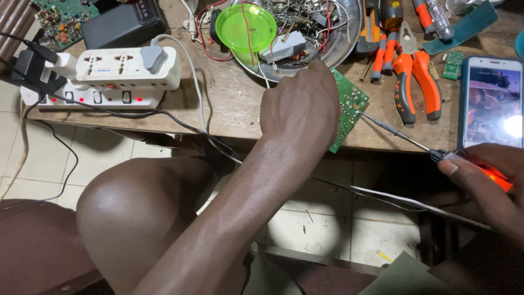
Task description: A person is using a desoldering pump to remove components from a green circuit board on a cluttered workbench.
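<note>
My left hand (pixel 299 106) grips a green circuit board (pixel 349 106), holding it tilted at the front edge of the wooden table (pixel 229 112). My right hand (pixel 486 180) holds a soldering iron (pixel 436 155) by its orange, glowing handle. The iron's thin metal tip reaches up and left and touches the board's right side.
A metal bowl (pixel 341 46) of wires and parts, with a green lid (pixel 245 27) leaning in it, sits behind the board. Orange pliers (pixel 415 82) and screwdrivers lie to the right, beside a lit phone (pixel 494 101). White power strips (pixel 103 76) stand at left. My knee (pixel 131 207) is below the table.
</note>
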